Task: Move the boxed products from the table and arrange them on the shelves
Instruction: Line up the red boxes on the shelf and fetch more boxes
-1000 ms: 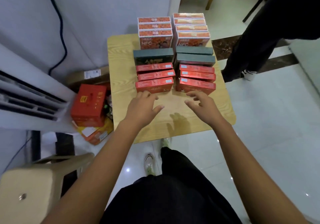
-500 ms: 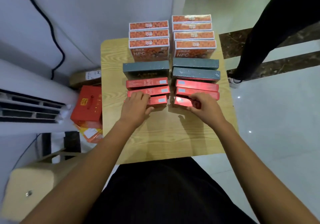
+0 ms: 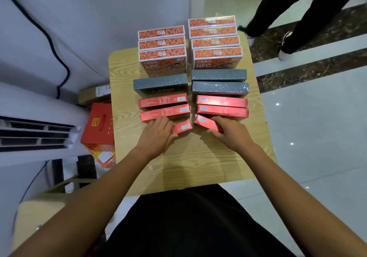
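Here we note both hands closed on the nearest red boxes on the worktop [image 3: 190, 163]: the left hand [image 3: 156, 135] has its grip around the left red box [image 3: 181, 127], the right hand [image 3: 231, 132] around the right red box [image 3: 204, 122]. Behind them we record two columns: red boxes [image 3: 163, 100], grey boxes [image 3: 218, 75], then upright orange cartons [image 3: 162, 55] at the far edge.

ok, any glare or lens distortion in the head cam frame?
Head view: glare washes out the top of the rear right red box; small ceiling-light reflections dot the glossy floor; wide-angle lens bows the wooden table edges; air conditioner at left is softly smeared.
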